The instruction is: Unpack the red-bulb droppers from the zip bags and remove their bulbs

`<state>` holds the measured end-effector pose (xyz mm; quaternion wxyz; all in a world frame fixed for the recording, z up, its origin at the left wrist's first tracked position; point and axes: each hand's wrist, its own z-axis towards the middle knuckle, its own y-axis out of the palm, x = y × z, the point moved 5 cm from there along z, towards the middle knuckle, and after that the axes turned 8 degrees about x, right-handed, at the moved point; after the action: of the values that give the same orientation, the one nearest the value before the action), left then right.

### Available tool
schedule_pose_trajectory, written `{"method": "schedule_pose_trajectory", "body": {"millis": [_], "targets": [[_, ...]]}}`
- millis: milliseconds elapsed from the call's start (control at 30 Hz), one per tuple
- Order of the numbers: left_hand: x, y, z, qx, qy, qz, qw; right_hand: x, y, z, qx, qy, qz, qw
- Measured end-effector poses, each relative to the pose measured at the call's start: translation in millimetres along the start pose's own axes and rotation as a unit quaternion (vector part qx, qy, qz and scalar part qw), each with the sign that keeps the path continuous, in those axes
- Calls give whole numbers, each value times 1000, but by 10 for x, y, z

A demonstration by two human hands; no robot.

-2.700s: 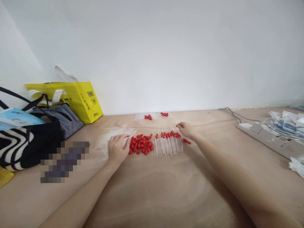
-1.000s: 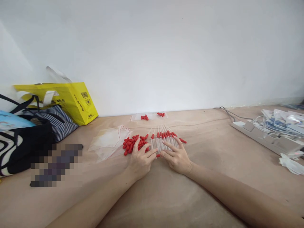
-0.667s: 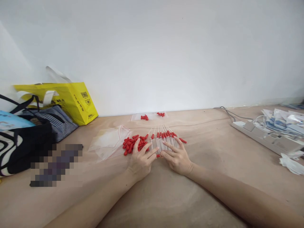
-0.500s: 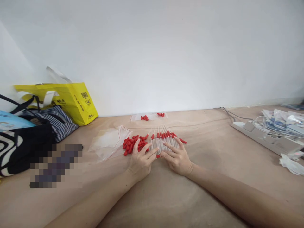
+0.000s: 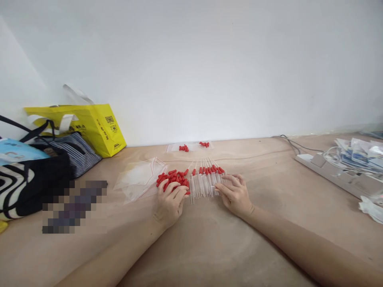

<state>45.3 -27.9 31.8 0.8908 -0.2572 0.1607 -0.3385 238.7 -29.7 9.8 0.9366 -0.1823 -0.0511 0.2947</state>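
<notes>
My left hand (image 5: 171, 203) curls over the near side of a pile of red rubber bulbs (image 5: 172, 175). One bulb (image 5: 187, 193) shows at its fingertips. My right hand (image 5: 237, 195) is closed in a pinch at the right end of a row of clear glass dropper tubes (image 5: 203, 185). A short pale tip of a tube sticks out from its thumb and finger; the rest is hidden. Beyond the row lie several droppers (image 5: 209, 169) fitted with red bulbs, their thin tips pointing away from me.
Clear zip bags (image 5: 139, 179) lie left of the pile. Another bag (image 5: 193, 147) with red bulbs rests near the wall. A yellow bag (image 5: 101, 131), a striped pouch (image 5: 79, 153) and a black bag (image 5: 56, 171) stand left. A power strip (image 5: 326, 173) and packets (image 5: 359, 151) are right.
My hands have moved apart, uncovering the row of glass tubes. The left one shifted to the bulb pile, the right one to the row's right end. The view moved slightly.
</notes>
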Motion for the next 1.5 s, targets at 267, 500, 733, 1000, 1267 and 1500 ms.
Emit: {"method": "schedule_pose_trajectory", "body": {"millis": [267, 500, 733, 1000, 1267, 1500], "targets": [[-72, 185, -9, -119, -53, 2, 992, 177, 225, 128, -89, 167, 111, 976], [-190, 304, 27, -120, -48, 45, 991, 246, 697, 403, -235, 363, 139, 891], [-254, 126, 81, -102, -100, 48, 989, 103, 1090, 488, -315, 361, 101, 872], [-864, -75, 5, -72, -162, 126, 976, 43, 1156, 492, -348, 322, 25, 880], [-976, -84, -21, -76, -229, 40, 970, 229, 1288, 615, -363, 239, -41, 900], [-477, -14, 17, -81, -75, -31, 993, 149, 1695, 828, -455, 75, -28, 887]]}}
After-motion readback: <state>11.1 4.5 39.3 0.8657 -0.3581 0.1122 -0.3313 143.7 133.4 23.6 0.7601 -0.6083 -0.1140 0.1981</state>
